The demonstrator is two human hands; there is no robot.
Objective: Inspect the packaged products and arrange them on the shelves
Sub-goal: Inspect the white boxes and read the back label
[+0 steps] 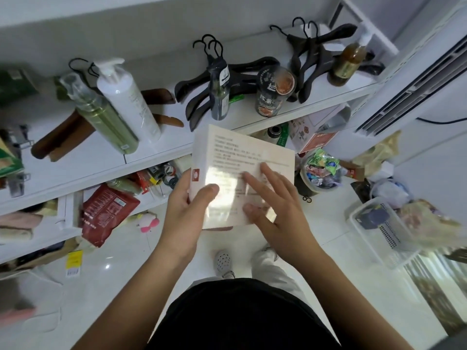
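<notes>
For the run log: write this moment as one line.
phase: inspect | left hand: grips box | right hand: fingers flat on box | box: not yet on shelf

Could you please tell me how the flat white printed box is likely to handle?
The flat white printed box is probably stiff: its faces look flat and its edges straight. The glare across it suggests glossy film, so it may slip. Probably light too: the left hand holds one edge.
</notes>
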